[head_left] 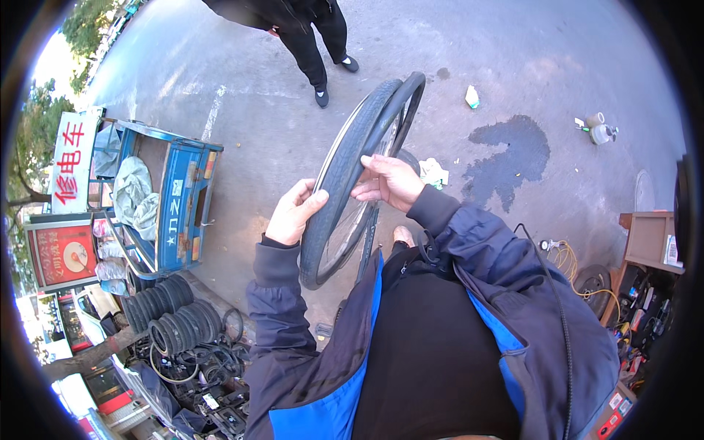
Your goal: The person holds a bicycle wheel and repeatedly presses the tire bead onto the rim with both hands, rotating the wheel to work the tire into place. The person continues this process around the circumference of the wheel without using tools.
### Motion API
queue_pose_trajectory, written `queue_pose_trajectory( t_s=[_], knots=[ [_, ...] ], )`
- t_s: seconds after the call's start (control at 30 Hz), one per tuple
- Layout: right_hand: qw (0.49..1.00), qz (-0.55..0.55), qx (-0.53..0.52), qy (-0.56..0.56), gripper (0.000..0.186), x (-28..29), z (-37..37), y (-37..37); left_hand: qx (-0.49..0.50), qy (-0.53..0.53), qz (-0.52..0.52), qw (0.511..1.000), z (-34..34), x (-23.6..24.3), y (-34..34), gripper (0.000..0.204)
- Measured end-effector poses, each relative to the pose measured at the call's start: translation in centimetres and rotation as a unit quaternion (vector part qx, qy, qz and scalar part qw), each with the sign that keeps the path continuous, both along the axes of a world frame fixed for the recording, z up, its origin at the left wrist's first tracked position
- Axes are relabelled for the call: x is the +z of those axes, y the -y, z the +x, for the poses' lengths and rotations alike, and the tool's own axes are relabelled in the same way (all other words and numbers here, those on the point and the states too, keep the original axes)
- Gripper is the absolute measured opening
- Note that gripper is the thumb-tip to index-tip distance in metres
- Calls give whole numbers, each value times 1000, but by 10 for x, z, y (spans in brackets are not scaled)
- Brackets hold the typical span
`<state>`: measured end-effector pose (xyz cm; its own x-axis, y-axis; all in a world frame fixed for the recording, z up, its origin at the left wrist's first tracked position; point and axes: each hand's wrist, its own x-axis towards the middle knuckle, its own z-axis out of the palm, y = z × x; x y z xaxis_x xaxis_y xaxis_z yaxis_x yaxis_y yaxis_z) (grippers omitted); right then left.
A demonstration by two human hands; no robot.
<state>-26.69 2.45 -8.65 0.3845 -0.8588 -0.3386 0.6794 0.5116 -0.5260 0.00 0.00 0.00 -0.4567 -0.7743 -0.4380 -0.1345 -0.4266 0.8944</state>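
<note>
A bicycle wheel stands tilted upright in front of my body, its black tyre [342,170] turned partly toward me. Along its right side, a black inner tube [382,119] bulges out beyond the rim at the top. My left hand [292,213] is closed on the tyre's left side, thumb on the tread and some fingers hidden behind. My right hand [394,182] pinches the tube beside the tyre, its fingertips partly inside the wheel. Spokes show below that hand.
A person in black [312,48] stands beyond the wheel. At left are a blue cargo tricycle [182,209] and stacked tyres [183,330]. A dark wet patch [506,158] marks the ground. A yellow hose [568,264] and a tool-filled box [642,315] lie at right.
</note>
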Motion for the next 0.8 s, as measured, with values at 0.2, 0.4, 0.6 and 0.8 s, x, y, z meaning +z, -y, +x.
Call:
queue_pose_trajectory(
  t_s=[0.2,0.4,0.6,0.8],
  knots=[
    [1000,8,0,-9,40,5,45,-13,0,-56,14,998,31,-22,-18,63],
    [984,12,52,173,49,-1,56,-24,-16,-70,13,997,41,-34,-21,61],
    [951,-13,108,291,54,2,50,-25,40,-60,7,997,46,-23,-33,82],
    [972,-76,169,146,49,4,45,-30,-5,361,-322,875,21,9,-101,94]
  ],
)
